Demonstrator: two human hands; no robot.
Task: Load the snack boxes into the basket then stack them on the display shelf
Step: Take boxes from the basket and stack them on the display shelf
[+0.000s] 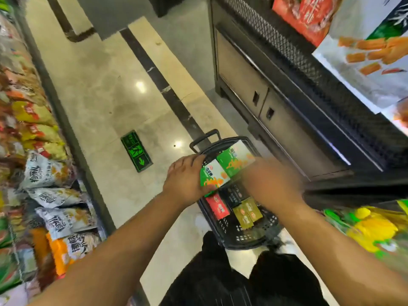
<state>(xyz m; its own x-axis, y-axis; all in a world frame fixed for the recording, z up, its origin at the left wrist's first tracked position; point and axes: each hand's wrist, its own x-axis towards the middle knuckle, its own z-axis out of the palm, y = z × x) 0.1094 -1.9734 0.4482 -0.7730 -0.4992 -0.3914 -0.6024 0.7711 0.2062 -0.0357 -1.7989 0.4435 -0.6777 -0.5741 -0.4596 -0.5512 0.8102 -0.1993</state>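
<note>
Forearms reach down over black basket [242, 241] on the floor. Left hand [185, 180] grips near green snack box [213, 176] by its left end, above the basket; second green box [235, 161] touches it. Right hand [272, 181] is motion-blurred, so I can't tell its grip. Red box [217, 206] and olive boxes [247, 212] lie inside.

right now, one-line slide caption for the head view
Left hand grips a green-and-white cardboard snack box over the black plastic basket on the shop floor, blurred right hand beside it.
</note>
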